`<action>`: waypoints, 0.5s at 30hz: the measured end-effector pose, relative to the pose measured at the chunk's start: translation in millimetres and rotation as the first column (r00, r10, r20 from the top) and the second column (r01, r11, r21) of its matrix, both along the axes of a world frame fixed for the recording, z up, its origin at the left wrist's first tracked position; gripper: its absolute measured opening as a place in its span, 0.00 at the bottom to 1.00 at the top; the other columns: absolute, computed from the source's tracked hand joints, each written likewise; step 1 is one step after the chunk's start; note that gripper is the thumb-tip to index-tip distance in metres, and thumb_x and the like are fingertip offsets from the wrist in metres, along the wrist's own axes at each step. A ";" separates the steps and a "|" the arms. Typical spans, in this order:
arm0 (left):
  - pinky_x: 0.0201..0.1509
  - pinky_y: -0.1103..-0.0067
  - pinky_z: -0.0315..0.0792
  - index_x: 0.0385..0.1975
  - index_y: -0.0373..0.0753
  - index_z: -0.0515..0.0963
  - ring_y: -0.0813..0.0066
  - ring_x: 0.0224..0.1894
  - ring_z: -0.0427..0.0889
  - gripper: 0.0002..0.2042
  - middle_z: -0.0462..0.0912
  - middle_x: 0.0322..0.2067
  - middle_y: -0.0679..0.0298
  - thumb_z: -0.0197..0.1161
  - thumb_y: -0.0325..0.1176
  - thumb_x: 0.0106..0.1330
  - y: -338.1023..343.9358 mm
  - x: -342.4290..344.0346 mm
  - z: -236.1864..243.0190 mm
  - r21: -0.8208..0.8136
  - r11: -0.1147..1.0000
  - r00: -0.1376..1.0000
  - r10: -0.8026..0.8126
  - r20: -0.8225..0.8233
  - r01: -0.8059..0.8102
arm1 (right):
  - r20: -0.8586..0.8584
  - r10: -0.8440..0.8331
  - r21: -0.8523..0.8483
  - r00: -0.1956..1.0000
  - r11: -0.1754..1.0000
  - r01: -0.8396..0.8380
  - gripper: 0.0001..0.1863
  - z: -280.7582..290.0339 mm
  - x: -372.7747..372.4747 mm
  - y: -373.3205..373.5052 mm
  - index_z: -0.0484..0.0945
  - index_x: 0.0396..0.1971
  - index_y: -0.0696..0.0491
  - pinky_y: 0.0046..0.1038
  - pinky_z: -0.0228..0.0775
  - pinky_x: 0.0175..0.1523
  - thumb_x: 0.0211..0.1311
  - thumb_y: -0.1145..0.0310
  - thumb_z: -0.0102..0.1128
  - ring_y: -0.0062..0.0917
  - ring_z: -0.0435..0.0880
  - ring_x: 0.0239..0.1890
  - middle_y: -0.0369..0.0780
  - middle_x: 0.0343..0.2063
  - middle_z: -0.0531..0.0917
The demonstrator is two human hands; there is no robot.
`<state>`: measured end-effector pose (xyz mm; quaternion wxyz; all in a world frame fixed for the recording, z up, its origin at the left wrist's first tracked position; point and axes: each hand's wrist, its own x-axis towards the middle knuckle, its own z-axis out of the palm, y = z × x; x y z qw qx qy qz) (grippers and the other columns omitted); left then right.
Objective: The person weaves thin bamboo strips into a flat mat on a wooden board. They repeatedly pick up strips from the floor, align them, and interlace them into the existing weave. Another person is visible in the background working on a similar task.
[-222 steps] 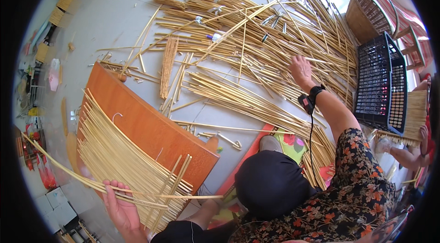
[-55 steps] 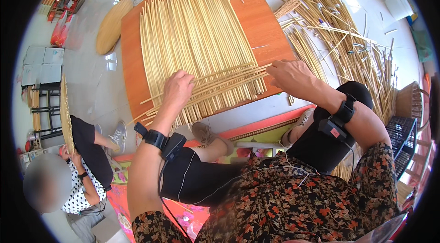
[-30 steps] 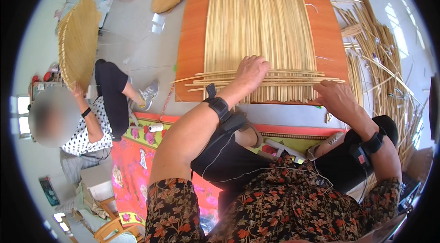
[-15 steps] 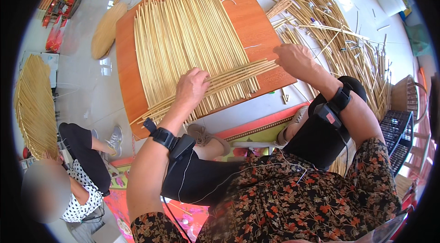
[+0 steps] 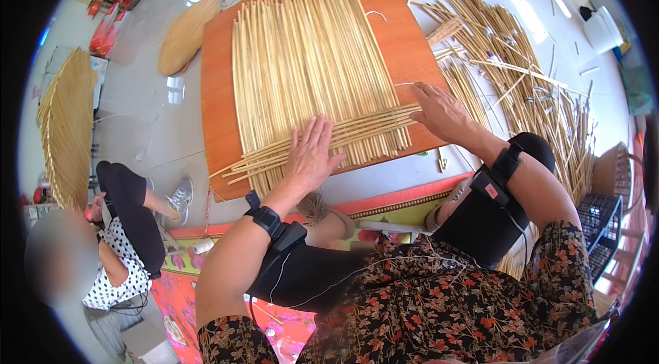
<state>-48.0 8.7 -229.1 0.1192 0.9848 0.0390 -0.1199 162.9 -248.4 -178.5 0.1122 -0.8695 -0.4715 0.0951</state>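
Pressing flat — left hand [image 5: 312, 154], right hand [image 5: 443, 113]; woven strips [image 5: 322, 75].

Your left hand [image 5: 312, 154] lay flat on pale, matt strips of split cane [image 5: 312, 69], dry and smooth-looking. They rested on an orange wooden board [image 5: 391, 27] with a smooth, slightly glossy finish. The floor [image 5: 147, 123] beneath was grey and polished enough to reflect light. Your floral cloth sleeve [image 5: 439, 309] looked soft and matt.
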 end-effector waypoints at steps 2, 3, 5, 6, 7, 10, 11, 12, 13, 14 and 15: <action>0.80 0.53 0.38 0.75 0.36 0.50 0.55 0.79 0.44 0.40 0.46 0.76 0.51 0.45 0.60 0.73 4.9 -4.1 1.8 -0.018 1.000 0.999 0.022 0.023 -0.022 | -0.016 0.053 0.047 0.998 0.998 -0.052 0.29 2.2 -7.8 14.9 0.68 0.59 0.61 0.42 0.63 0.68 0.64 0.60 0.64 0.46 0.71 0.64 0.52 0.60 0.73; 0.80 0.54 0.38 0.75 0.36 0.51 0.56 0.79 0.44 0.39 0.47 0.76 0.50 0.45 0.60 0.74 11.0 -3.5 2.8 -0.022 0.998 0.997 0.062 0.047 -0.061 | 0.021 0.086 0.086 0.996 0.992 -0.088 0.30 -0.8 -9.8 24.9 0.68 0.60 0.61 0.41 0.62 0.68 0.64 0.59 0.64 0.46 0.70 0.65 0.51 0.60 0.73; 0.80 0.54 0.38 0.75 0.36 0.52 0.56 0.79 0.44 0.39 0.48 0.76 0.50 0.46 0.59 0.74 21.2 8.6 6.9 -0.043 0.993 0.988 0.117 0.102 -0.113 | 0.104 0.123 0.149 0.987 0.979 -0.138 0.31 -5.9 -9.7 38.9 0.68 0.61 0.60 0.41 0.60 0.70 0.64 0.58 0.63 0.45 0.68 0.67 0.51 0.62 0.72; 0.80 0.55 0.38 0.75 0.36 0.52 0.56 0.79 0.45 0.39 0.50 0.76 0.50 0.46 0.59 0.74 29.0 11.7 10.0 -0.055 0.987 0.982 0.154 0.107 -0.148 | 0.093 0.127 0.122 0.988 0.983 -0.138 0.32 -8.3 -7.9 48.0 0.68 0.61 0.60 0.41 0.58 0.71 0.65 0.55 0.63 0.43 0.65 0.69 0.50 0.64 0.71; 0.80 0.55 0.38 0.75 0.36 0.52 0.56 0.79 0.45 0.38 0.50 0.76 0.50 0.46 0.59 0.74 38.5 15.4 9.9 -0.054 0.983 0.979 0.179 0.096 -0.175 | 0.109 0.121 0.126 0.987 0.983 -0.134 0.32 -13.4 -5.8 57.3 0.68 0.61 0.59 0.41 0.58 0.72 0.65 0.54 0.63 0.43 0.65 0.70 0.49 0.64 0.71; 0.81 0.57 0.38 0.75 0.36 0.53 0.56 0.79 0.46 0.37 0.51 0.76 0.50 0.45 0.57 0.75 71.4 22.6 12.9 -0.033 0.960 0.959 0.279 0.056 -0.277 | 0.115 0.113 0.103 0.987 0.987 -0.125 0.33 -14.8 1.5 90.4 0.68 0.63 0.58 0.41 0.56 0.73 0.67 0.50 0.60 0.41 0.62 0.72 0.48 0.66 0.69; 0.81 0.57 0.38 0.74 0.36 0.53 0.57 0.79 0.46 0.37 0.51 0.76 0.51 0.45 0.57 0.75 79.9 24.3 14.2 -0.027 0.955 0.954 0.295 0.050 -0.294 | 0.120 0.113 0.103 0.986 0.987 -0.125 0.34 -16.4 4.5 101.8 0.67 0.63 0.58 0.41 0.56 0.73 0.67 0.50 0.59 0.42 0.62 0.72 0.48 0.67 0.68; 0.81 0.57 0.38 0.74 0.36 0.53 0.57 0.79 0.46 0.37 0.51 0.76 0.51 0.46 0.57 0.75 88.4 26.2 15.5 -0.020 0.950 0.949 0.312 0.044 -0.311 | 0.125 0.112 0.104 0.986 0.987 -0.125 0.34 -21.8 7.4 114.3 0.67 0.64 0.58 0.42 0.55 0.74 0.68 0.49 0.58 0.42 0.62 0.72 0.48 0.67 0.67; 0.81 0.57 0.39 0.74 0.36 0.54 0.57 0.79 0.46 0.36 0.51 0.76 0.51 0.46 0.56 0.75 97.7 34.1 14.1 -0.014 0.948 0.948 0.317 0.042 -0.317 | 0.133 0.100 0.106 0.986 0.988 -0.114 0.35 -28.4 14.3 125.1 0.66 0.65 0.58 0.42 0.54 0.74 0.68 0.48 0.57 0.42 0.61 0.72 0.48 0.68 0.66; 0.81 0.57 0.39 0.74 0.36 0.54 0.57 0.79 0.46 0.37 0.51 0.76 0.52 0.47 0.57 0.75 108.6 38.9 11.1 -0.001 0.947 0.945 0.320 0.061 -0.321 | 0.120 0.096 0.081 0.988 0.991 -0.106 0.36 -29.4 20.5 137.3 0.64 0.67 0.58 0.42 0.51 0.76 0.69 0.47 0.55 0.42 0.60 0.73 0.48 0.70 0.64; 0.80 0.57 0.39 0.74 0.36 0.54 0.57 0.79 0.47 0.37 0.51 0.76 0.52 0.47 0.57 0.75 119.6 42.8 8.1 0.012 0.946 0.943 0.323 0.079 -0.325 | 0.140 0.108 0.085 0.984 0.989 -0.121 0.36 -30.5 25.7 148.8 0.64 0.67 0.58 0.43 0.51 0.76 0.70 0.47 0.55 0.42 0.59 0.74 0.49 0.70 0.64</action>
